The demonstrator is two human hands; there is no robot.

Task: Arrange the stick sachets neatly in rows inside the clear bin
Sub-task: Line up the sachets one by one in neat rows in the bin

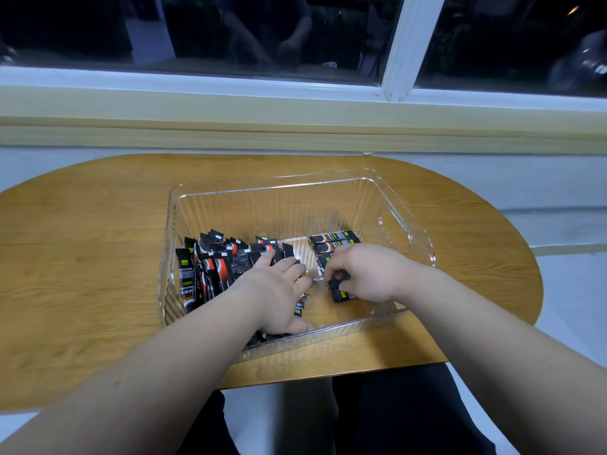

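A clear ribbed bin (368,192) stands on the wooden table. A loose heap of black stick sachets (210,267) fills its left side. A few sachets (333,243) lie flat side by side in a row at the right. My left hand (276,290) lies with spread fingers on the heap, near the bin's middle. My right hand (364,274) pinches a black sachet (340,292) at the near end of the row. Part of that sachet is hidden under the fingers.
The oval wooden table (82,257) sits against a pale wall ledge (295,126) under a dark window. The bin has a handle cut-out (395,231) in its right wall. My legs show below the table's front edge.
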